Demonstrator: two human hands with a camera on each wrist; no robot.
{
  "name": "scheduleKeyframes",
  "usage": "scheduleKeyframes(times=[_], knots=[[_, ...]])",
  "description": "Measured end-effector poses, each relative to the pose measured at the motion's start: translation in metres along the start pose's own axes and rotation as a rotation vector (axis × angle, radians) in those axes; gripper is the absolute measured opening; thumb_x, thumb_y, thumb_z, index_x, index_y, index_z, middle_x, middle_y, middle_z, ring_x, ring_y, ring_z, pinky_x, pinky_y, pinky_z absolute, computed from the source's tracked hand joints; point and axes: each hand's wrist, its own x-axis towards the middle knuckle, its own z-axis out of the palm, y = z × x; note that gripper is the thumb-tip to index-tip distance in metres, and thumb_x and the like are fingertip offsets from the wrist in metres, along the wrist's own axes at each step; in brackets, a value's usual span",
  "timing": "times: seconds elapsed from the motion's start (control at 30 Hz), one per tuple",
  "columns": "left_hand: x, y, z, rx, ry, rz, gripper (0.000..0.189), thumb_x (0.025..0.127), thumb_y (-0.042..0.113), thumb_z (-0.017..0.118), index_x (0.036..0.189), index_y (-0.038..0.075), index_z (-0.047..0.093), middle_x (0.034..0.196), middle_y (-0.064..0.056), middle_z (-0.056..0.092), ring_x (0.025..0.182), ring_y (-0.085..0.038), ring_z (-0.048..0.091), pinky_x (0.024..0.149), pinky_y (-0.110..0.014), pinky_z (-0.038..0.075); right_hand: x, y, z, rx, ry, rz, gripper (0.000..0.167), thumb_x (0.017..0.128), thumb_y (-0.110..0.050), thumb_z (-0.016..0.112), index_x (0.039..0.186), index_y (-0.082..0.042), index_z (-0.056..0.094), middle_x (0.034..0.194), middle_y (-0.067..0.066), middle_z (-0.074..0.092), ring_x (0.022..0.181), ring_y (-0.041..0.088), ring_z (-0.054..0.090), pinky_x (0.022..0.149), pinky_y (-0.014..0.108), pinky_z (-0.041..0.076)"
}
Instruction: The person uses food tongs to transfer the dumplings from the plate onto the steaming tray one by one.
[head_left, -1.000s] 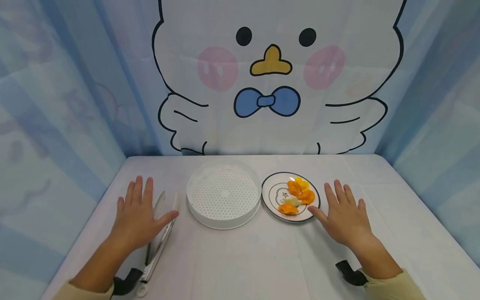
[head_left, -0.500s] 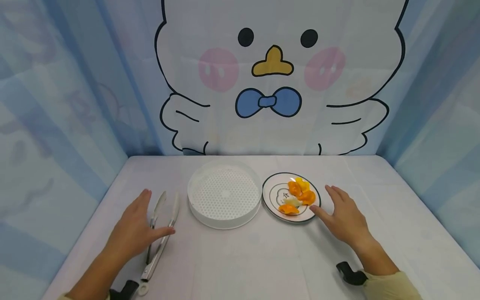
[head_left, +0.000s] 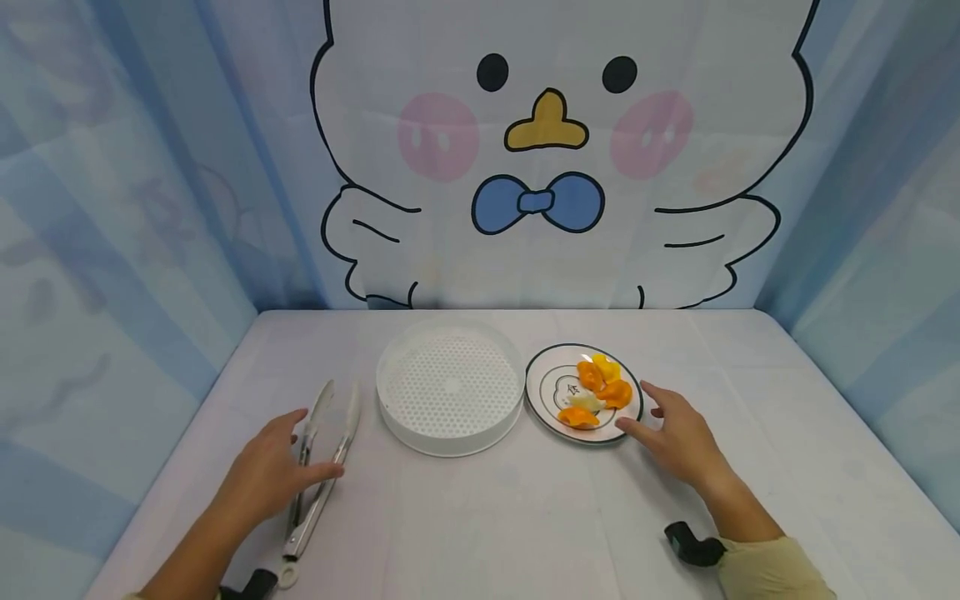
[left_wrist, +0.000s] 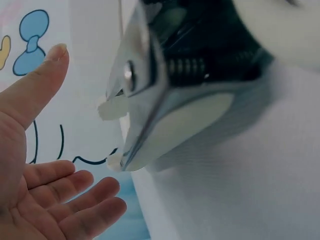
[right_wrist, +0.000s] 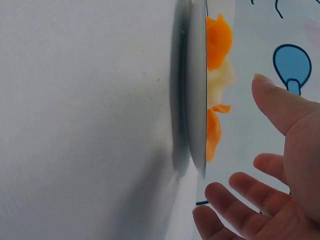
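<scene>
My left hand (head_left: 262,471) hovers over metal tongs (head_left: 318,500) with pale tips, thumb and fingers spread apart around the two arms. In the left wrist view the tongs (left_wrist: 150,100) loom close beyond the palm, and nothing lies between the fingers. At the right edge of a white plate (head_left: 546,408) with a dark rim is my right hand (head_left: 678,437), its thumb near the rim and fingers loosely bent. Several orange, yellow and pale soft-looking pieces (head_left: 617,393) lie on that plate. The right wrist view shows the plate (right_wrist: 197,100) edge-on, with the hand empty beside it.
A round white tray with a perforated surface (head_left: 450,387) stands between the tongs and the plate, close to the plate's left edge. White cloth covers the table (head_left: 480,533). Behind it hangs a curtain (head_left: 543,275) with a cartoon face; blue curtains flank both sides.
Both hands have lowered from flat, spread poses. My left hand has turned and come down toward the tongs; the right fingers have bent and drawn in by the plate's edge.
</scene>
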Motion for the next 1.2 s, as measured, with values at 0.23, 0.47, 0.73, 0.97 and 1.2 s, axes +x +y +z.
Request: scheduleKeyframes(times=[0.23,0.47,0.73,0.97,1.2], knots=[[0.0025,-0.0036,0.0047,-0.032,-0.024,-0.020,0.108,0.073,0.048,0.087,0.144,-0.013,0.035,0.129,-0.037,0.050,0.109,-0.048,0.058,0.081,-0.056,0.053,0.0051,0.0039,0.0039,0.030,-0.055,0.050,0.093,0.089,-0.054,0.070,0.152,0.005,0.033,0.141,0.035,0.041,0.117,0.047,0.050,0.093,0.059,0.048],[0.0054,-0.0063,0.0085,-0.019,-0.065,-0.057,0.111,0.071,0.049,0.088,0.144,-0.015,0.034,0.139,-0.041,0.041,0.120,-0.053,0.048,0.093,-0.063,0.045,0.0068,0.0036,0.0080,0.037,-0.072,0.072,0.093,0.089,-0.051,0.072,0.153,0.004,0.031,0.138,0.035,0.043,0.116,0.046,0.050,0.095,0.060,0.046],[0.0067,-0.0056,0.0088,-0.017,-0.093,-0.054,0.106,0.074,0.040,0.088,0.144,-0.016,0.032,0.139,-0.042,0.039,0.123,-0.054,0.045,0.097,-0.065,0.041,0.0081,0.0023,0.0090,0.035,-0.094,0.085,0.093,0.089,-0.050,0.073,0.153,0.004,0.031,0.136,0.034,0.046,0.117,0.047,0.049,0.097,0.061,0.044],[0.0073,-0.0054,0.0080,-0.041,-0.084,-0.044,0.098,0.078,0.032,0.086,0.143,-0.017,0.031,0.136,-0.041,0.043,0.118,-0.053,0.049,0.092,-0.064,0.045,0.0083,0.0011,0.0077,0.034,-0.098,0.075,0.093,0.089,-0.049,0.072,0.152,0.006,0.031,0.135,0.034,0.046,0.116,0.047,0.049,0.098,0.062,0.043],[0.0102,-0.0075,0.0089,-0.034,-0.039,-0.013,0.089,0.081,0.021,0.083,0.143,-0.017,0.031,0.139,-0.042,0.039,0.122,-0.056,0.045,0.095,-0.064,0.043,0.0074,0.0010,0.0081,0.033,-0.100,0.086,0.091,0.090,-0.046,0.072,0.152,0.006,0.031,0.137,0.034,0.046,0.117,0.046,0.050,0.099,0.061,0.043]])
